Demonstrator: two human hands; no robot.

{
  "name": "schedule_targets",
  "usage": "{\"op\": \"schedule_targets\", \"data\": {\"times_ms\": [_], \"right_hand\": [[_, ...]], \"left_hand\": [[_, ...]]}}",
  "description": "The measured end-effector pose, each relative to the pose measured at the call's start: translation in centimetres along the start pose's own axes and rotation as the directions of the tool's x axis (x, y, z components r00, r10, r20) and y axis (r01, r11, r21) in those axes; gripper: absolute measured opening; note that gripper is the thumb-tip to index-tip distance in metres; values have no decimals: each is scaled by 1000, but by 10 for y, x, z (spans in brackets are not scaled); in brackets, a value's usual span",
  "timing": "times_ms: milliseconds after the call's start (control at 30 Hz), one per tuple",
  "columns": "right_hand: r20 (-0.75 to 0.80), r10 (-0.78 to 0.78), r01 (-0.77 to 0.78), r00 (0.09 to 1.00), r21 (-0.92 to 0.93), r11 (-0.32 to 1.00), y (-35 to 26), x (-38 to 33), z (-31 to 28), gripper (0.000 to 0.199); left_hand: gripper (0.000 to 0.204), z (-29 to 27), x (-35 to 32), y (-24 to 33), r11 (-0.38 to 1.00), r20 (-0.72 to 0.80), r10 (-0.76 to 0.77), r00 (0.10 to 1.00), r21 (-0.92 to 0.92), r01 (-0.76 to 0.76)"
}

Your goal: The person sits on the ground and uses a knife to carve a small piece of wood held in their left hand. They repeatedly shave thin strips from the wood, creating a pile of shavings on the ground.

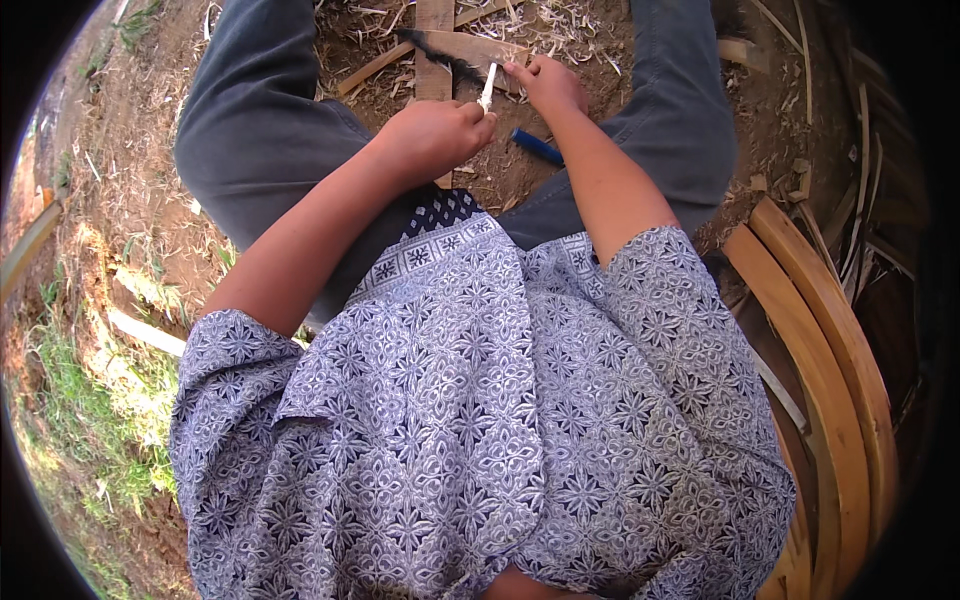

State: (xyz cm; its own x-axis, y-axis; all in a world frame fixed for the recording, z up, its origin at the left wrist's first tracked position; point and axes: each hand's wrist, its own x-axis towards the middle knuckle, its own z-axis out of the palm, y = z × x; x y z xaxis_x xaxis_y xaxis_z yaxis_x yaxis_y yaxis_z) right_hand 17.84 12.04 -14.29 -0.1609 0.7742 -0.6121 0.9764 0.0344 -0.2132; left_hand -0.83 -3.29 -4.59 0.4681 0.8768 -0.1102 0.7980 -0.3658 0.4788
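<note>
Flat wood piece [485, 46] partly darkened, work seemingly under way

A dark, ragged strip [455, 66] runs along the left and near side of the flat wood piece, while much of its face is bare; whether the strip is fixed on or merely lies there, I cannot tell; just to the near side of the piece, the left hand's [435, 140] fingers grasp a slim white thing [488, 88], its narrow tip pointing toward the wood; at the right end of the piece, the right hand's [555, 88] fingers are bent and seem to touch it, though I cannot tell whether they grip; a blue cylinder [537, 147] lies nearer the body than the piece; the job looks unfinished, but how much remains does not show
</note>
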Motion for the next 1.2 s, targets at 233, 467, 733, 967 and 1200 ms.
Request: {"op": "schedule_targets", "data": {"times_ms": [233, 467, 733, 967, 1200], "right_hand": [[142, -74, 78, 987, -22, 997, 8, 7, -17, 59], [99, -32, 41, 995, -91, 995, -1, -8, -26, 59], [19, 6, -5, 1000, -84, 996, -8, -5, -13, 57], [84, -48, 52, 995, -44, 998, 4, 10, -14, 56], [148, -115, 131, 982, -104, 986, 3, -10, -34, 57]], "left_hand": [[22, -4, 2, 1, 997, -37, 58, 998, 58, -56], [17, -4, 3, 5, 998, -51, 55, 997, 24, -54], [20, -8, 1, 8, 999, -21, 40, 999, 22, -40], [17, -7, 3, 8, 996, -35, 65, 997, 56, -63], [15, 0, 4, 7, 995, -52, 69, 996, 75, -65]]}}
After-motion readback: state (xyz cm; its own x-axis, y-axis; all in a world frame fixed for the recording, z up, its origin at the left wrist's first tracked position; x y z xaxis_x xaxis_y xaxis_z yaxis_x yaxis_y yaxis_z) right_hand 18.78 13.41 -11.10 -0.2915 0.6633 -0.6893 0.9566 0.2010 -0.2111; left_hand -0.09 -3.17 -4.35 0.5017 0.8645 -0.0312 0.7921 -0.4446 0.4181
